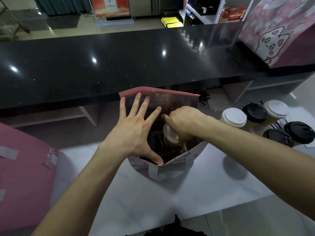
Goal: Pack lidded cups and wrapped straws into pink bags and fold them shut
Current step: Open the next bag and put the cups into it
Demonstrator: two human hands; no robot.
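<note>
An open pink bag (172, 166) stands on the white table in front of me. My left hand (136, 126) is spread flat with straight fingers, holding the bag's mouth wide: fingertips press the far wall, the thumb presses the near rim. My right hand (182, 121) reaches into the bag and grips a white-lidded cup (169, 135) by its upper part. A black-lidded cup (153, 140) sits inside the bag to its left. No wrapped straws are visible in the bag.
Several lidded cups (255, 116) with white and black lids stand on the table at the right. A pink bag (23, 176) lies at the left, another pink cat-print bag (279, 33) on the black counter (119, 65) beyond. Black straws (204, 99) lie under the counter.
</note>
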